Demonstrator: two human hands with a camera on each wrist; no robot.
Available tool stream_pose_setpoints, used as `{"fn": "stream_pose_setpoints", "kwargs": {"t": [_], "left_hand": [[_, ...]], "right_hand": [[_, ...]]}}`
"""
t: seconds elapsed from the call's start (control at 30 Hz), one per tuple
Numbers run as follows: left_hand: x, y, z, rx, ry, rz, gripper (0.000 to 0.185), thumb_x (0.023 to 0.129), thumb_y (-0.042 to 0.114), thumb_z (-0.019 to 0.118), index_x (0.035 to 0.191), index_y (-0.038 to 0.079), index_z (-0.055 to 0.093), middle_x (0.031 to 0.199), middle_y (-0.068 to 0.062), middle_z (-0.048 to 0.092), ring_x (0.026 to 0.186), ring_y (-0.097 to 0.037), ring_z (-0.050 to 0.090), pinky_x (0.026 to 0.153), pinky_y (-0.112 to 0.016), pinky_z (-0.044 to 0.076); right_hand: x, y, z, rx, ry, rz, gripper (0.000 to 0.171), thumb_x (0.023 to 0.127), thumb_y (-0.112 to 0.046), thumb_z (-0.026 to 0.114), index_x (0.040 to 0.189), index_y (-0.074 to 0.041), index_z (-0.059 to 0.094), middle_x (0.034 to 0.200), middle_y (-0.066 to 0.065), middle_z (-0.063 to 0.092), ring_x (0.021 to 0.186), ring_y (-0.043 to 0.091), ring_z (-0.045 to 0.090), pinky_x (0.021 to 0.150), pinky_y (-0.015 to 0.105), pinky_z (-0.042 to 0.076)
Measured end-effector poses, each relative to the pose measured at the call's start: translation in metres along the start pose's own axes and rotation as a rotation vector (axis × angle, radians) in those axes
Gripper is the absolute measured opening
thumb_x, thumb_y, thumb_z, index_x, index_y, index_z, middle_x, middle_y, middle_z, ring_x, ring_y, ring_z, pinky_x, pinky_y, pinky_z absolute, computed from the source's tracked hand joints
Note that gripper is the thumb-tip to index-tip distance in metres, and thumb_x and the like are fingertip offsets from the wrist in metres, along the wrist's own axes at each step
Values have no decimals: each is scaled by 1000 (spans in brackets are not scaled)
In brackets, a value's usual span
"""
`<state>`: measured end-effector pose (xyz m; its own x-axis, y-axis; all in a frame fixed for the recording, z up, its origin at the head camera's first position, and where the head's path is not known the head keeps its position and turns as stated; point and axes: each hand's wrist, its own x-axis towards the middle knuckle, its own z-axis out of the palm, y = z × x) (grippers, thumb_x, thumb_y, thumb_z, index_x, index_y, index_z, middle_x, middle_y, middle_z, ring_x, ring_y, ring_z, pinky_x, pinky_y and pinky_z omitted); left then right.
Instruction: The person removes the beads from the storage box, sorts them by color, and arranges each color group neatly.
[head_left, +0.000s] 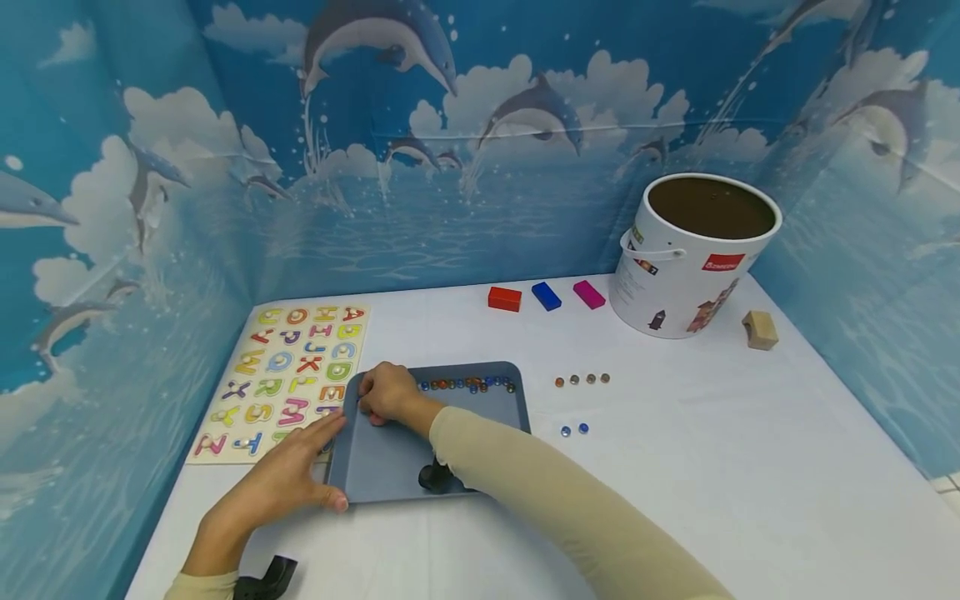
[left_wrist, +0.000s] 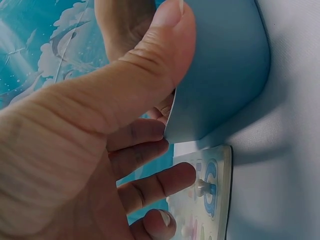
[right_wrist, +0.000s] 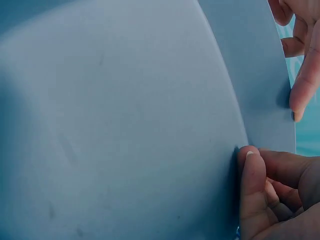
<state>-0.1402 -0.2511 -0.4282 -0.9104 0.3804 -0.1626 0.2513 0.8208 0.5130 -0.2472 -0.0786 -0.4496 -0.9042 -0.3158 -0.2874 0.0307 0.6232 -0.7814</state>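
Near-left of the table: a grey tray [head_left: 480, 417] lies flat, its left rim just beside an alphabet puzzle board [head_left: 288, 375].

Left hand [head_left: 288, 479]: your thumb lies on the tray's near-left rim; the left wrist view shows your fingers [left_wrist: 145, 150] curled under that edge, so you are gripping the rim.

Right hand [head_left: 386, 392]: your fingers are bent at the tray's far-left corner, fingertips [right_wrist: 252, 170] pressed against the inner wall. Whether they pinch a bead there, you cannot tell.

Beads in tray [head_left: 467, 384]: a row of small coloured beads sits along the far rim, too tightly packed to count.

Doing it well: as a judgement, hold the rim down firmly with your left hand so the tray stays put, keep it level so the row does not roll, and work with your fingertips rather than the whole hand.

Loose beads: four brownish ones in a line [head_left: 581, 379] to the right of the tray, two blue ones [head_left: 573, 430] nearer you.

Blocks: three at the far edge, one red [head_left: 504, 298], one blue [head_left: 546, 296], one pink [head_left: 588, 294]; one wooden block [head_left: 760, 329] at far right.

Bucket [head_left: 693, 258]: one, white, upright, between the pink block and the wooden one.
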Motion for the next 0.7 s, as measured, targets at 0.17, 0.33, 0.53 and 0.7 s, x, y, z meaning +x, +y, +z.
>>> {"fn": "stream_pose_setpoints", "kwargs": {"t": [0.17, 0.33, 0.53, 0.7], "left_hand": [[2, -1, -1, 8, -5, 5, 117, 60, 50, 94, 152, -2, 44, 159, -22, 40, 144, -47, 38, 110, -67, 35], [3, -1, -1, 5, 0, 2, 117, 60, 51, 93, 153, -1, 43, 160, -21, 39, 145, -46, 37, 111, -67, 34], [1, 0, 2, -9, -3, -11, 119, 60, 52, 93, 154, 0, 41, 161, -21, 37, 146, -47, 35, 112, -67, 33], [0, 1, 3, 7, 18, -4, 119, 59, 51, 94, 153, 0, 42, 161, -19, 37, 146, -47, 34, 113, -66, 32]], "right_hand": [[2, -1, 3, -58, 0, -8, 21, 89, -5, 76, 72, -10, 66, 51, 0, 62, 40, 7, 58, 42, 19, 50], [-4, 1, -3, -61, -9, -51, 26, 94, -8, 71, 68, -11, 65, 51, 0, 61, 40, 6, 57, 42, 19, 49], [-41, 23, -33, 211, -110, -137, 10, 95, -11, 72, 86, -8, 71, 65, 7, 64, 51, 10, 57, 48, 23, 52], [-87, 60, -84, 350, -181, -224, 18, 95, -17, 73, 107, -4, 72, 84, 14, 66, 65, 16, 59, 57, 27, 54]]}}
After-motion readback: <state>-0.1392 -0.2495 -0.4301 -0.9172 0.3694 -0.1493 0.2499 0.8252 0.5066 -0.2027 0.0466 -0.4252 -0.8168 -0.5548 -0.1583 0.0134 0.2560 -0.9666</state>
